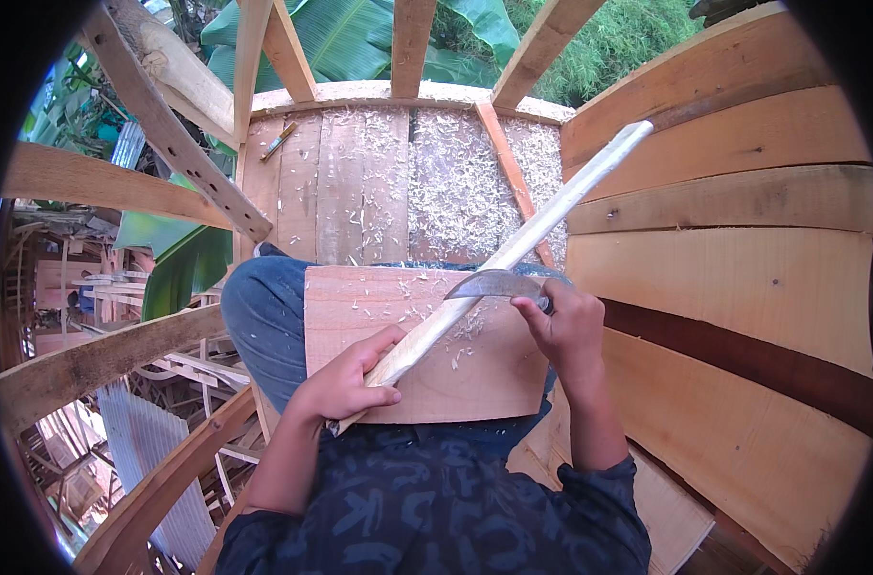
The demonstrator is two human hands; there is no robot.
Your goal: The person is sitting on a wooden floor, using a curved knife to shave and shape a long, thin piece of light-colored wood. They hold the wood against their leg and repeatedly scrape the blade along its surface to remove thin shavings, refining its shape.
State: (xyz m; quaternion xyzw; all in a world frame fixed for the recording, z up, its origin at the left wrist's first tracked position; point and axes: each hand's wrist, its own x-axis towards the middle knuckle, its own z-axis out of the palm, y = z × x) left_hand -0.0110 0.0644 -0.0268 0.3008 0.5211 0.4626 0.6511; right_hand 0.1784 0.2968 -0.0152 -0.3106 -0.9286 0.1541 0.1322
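Wood shavings point(470, 324) dot the board point(489, 388) beneath stick point(515, 248) and knife point(499, 284).

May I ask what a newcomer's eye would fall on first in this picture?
Most likely the long pale stick, slanting from the left hand up to the right, with the curved blade in the right hand crossing it above the lap board. Next might come the pale shavings strewn over the plank floor ahead, and the large green leaves at the top of the view.
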